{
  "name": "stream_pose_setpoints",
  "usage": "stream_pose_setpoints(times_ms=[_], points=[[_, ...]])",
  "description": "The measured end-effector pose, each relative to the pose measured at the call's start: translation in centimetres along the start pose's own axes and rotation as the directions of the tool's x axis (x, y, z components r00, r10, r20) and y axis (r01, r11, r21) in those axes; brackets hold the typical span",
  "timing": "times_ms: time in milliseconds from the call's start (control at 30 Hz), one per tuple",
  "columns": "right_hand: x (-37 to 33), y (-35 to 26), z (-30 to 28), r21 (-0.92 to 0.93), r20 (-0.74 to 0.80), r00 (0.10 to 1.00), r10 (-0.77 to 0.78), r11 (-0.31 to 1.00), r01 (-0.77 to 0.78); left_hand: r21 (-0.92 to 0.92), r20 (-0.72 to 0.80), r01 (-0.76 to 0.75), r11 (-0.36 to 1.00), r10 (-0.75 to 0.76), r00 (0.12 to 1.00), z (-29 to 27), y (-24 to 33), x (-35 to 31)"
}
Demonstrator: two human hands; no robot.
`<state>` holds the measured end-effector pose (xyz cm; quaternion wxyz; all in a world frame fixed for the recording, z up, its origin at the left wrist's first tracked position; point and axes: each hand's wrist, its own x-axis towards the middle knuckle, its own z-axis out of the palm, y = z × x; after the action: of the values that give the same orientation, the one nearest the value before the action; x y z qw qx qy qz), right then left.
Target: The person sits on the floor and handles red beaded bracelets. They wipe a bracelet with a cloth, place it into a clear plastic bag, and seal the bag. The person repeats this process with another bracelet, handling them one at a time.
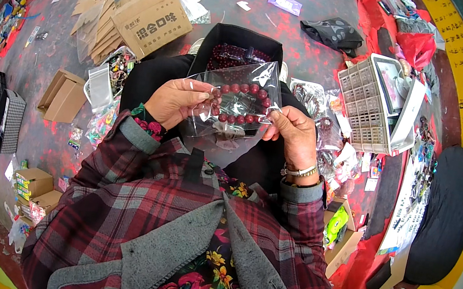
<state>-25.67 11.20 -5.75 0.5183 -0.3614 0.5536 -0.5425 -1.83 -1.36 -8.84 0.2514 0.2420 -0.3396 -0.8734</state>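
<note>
Maroon-and-grey plaid jacket, broad grey collar, grey cuffs, floral garment underneath, white and gold-toned wristband, black trousers, pale shoes

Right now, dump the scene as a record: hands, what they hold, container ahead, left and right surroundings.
left hand: left hand pinches left side of clear bag
right hand: right hand pinches right side of same bag
bag contents: red bead bracelet, laid out as a loop
ahead: open black box, dark red beaded items inside
left floor: brown carton
right: white plastic crate, tilted, holding items
</note>
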Motion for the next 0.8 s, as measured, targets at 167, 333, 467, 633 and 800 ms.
stream_pose_setpoints(times_ms=[167,333,467,633,800], points=[[0.0,-0.4,-0.1,0.056,0.003,1.000,-0.027,0.998,0.026,-0.015,0.002,-0.039,0.999,0.039,0.999,0.0,0.0,0.1],[0.2,0.4,-0.7,0.040,-0.009,0.999,-0.045,0.998,0.045,-0.068,0.009,-0.047,0.997,0.048,0.999,0.5,-0.5,0.1],[0.2,0.4,0.3,0.310,-0.127,0.979,-0.160,0.931,0.192,-0.193,0.046,-0.088,0.977,0.098,0.994,1.1,-0.6,0.2],[0.1,3.0,3.8,0.448,-0.089,0.991,-0.101,0.884,0.130,-0.302,-0.004,-0.169,0.938,0.176,0.984,2.3,-1.7,1.4],[0.8,3.8,6.7,0.647,-0.201,0.970,-0.138,0.725,0.237,-0.306,-0.052,-0.157,0.939,0.148,0.988,3.7,-4.1,1.6]])
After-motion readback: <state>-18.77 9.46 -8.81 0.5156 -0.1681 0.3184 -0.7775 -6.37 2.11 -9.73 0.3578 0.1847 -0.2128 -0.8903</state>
